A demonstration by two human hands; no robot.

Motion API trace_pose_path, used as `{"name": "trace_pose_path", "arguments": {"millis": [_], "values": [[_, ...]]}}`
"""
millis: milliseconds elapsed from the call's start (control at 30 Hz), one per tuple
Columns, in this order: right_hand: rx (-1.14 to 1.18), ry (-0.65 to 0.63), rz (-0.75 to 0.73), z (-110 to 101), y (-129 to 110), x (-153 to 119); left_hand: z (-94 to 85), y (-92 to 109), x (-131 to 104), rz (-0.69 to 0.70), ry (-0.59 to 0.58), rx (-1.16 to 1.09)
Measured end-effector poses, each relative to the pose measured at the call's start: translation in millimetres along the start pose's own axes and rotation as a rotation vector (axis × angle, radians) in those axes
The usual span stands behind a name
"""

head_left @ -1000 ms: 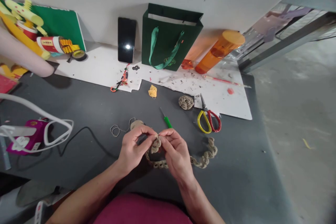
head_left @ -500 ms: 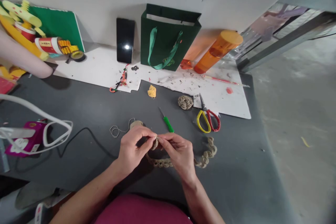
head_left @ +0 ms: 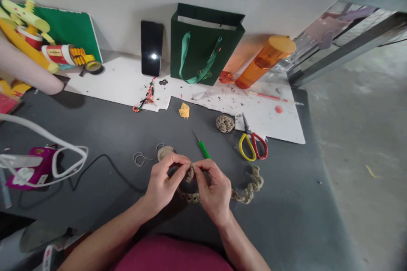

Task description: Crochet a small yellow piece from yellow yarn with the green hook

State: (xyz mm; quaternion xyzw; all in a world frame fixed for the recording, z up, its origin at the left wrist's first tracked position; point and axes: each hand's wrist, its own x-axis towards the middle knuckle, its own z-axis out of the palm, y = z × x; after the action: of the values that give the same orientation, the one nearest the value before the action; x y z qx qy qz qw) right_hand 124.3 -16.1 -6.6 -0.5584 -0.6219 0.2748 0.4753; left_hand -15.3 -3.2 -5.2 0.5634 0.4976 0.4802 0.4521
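Note:
A long curly crocheted strip (head_left: 250, 190) of beige-brown yarn lies on the grey table under and around my hands. My left hand (head_left: 165, 182) pinches its raised end between thumb and fingertips. Opposite it, my right hand (head_left: 214, 188) pinches the same end, fingertips almost touching the left ones. Part of the strip is hidden behind my right hand. Just beyond my left hand sits a ball of yarn (head_left: 165, 152), with a loose strand beside it. A green-handled crochet hook (head_left: 204, 149) lies beyond my right hand. Farther off is a coiled crocheted rosette (head_left: 225, 124).
Scissors (head_left: 253, 144) with yellow and red handles lie right of the rosette. A small yellow crocheted piece (head_left: 184, 110), a beaded string (head_left: 148, 98), a phone (head_left: 151, 48), a green paper bag (head_left: 205, 46) and an orange bottle (head_left: 265, 63) are farther back. A purple box (head_left: 34, 167) with white cable stands left.
My right hand has shifted slightly left and turned, its thumb now more upright against the crocheted end. More of the yarn ball shows past my left hand.

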Motion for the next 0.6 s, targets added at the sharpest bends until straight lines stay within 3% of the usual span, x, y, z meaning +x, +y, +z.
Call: {"name": "trace_pose_path", "arguments": {"millis": [267, 600], "values": [[-0.127, -0.007, -0.106, -1.8, 6.9, -1.4, -0.5, 2.6, 1.1, -0.219, -0.014, -0.106], [-0.167, -0.028, -0.123, -3.3, 7.9, -0.7, -2.1, -0.7, -0.4, -0.037, 0.015, 0.074]]}}
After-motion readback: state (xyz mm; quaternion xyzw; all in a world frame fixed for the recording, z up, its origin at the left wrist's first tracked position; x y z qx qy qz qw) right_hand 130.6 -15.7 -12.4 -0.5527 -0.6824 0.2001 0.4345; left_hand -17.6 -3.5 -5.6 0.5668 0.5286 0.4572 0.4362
